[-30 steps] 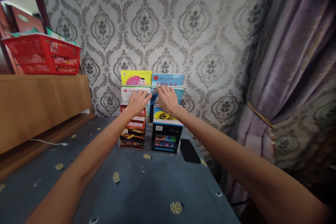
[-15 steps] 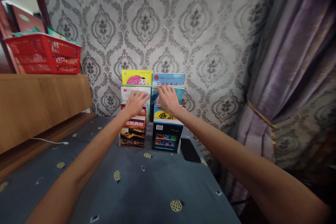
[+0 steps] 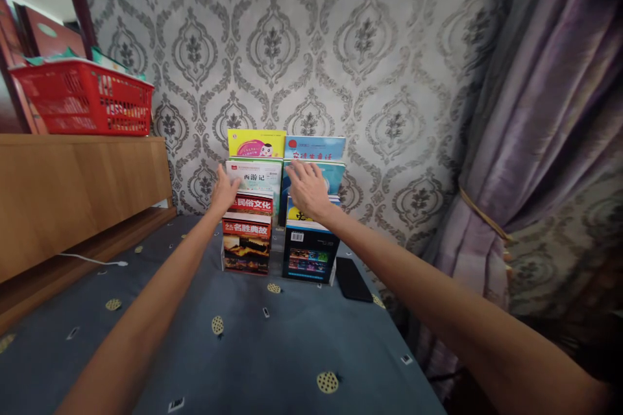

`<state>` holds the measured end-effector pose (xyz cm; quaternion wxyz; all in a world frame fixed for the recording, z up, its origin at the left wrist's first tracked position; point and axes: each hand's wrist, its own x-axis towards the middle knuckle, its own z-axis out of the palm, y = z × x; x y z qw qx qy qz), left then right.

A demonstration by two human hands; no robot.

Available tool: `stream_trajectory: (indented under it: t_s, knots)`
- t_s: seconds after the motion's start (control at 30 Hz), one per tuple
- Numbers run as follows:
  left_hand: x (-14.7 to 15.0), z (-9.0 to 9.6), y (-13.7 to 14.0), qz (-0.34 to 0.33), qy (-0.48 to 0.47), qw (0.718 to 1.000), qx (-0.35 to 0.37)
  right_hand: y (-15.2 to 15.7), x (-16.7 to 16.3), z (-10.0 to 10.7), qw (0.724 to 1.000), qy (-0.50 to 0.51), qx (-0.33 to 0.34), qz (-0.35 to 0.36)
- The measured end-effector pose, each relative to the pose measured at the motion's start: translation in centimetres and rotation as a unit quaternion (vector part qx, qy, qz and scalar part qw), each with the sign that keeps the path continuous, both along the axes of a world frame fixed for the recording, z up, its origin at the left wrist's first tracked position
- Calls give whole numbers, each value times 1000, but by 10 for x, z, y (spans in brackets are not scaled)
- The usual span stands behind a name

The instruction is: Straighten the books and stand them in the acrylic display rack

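Observation:
Books stand upright in two stepped columns, with a pale holder edge showing low at the sides. My left hand (image 3: 224, 192) is at the left edge of a white-and-green book (image 3: 260, 176), thumb apart from the fingers; whether it touches is unclear. My right hand (image 3: 308, 190) lies in front of a blue book (image 3: 333, 175), fingers spread at its upper left part and holding nothing visible. Behind stand a yellow book (image 3: 257, 138) and a light blue book (image 3: 316, 144). Lower in front are a red book (image 3: 254, 205), an orange-brown book (image 3: 246, 246), a partly covered yellow-and-blue book (image 3: 296, 211) and a black book (image 3: 311, 256).
A black phone-like slab (image 3: 354, 279) lies right of the books on the patterned blue cloth (image 3: 272, 363). At left, a red basket (image 3: 87, 97) sits on a wooden cabinet (image 3: 82, 201), and a white cable (image 3: 97, 261) lies below. A purple curtain (image 3: 491, 188) hangs at right.
My left hand has moved left from the front of the white-and-green book to its left edge, uncovering its title and the red book. My right hand has shifted slightly, staying before the blue book.

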<state>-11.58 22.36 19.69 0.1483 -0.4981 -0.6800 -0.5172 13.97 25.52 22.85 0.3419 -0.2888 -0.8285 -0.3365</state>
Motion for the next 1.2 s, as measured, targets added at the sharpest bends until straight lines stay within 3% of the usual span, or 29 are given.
stream_trajectory:
  t_s: [0.47,1.2]
  knots:
    - [11,16,-13,36,4,993,-116,6,-13,-10,999,-41,-12,9]
    - [7,12,-2,13,-30,995,-98,13,-17,-20,1000,-25,-5,6]
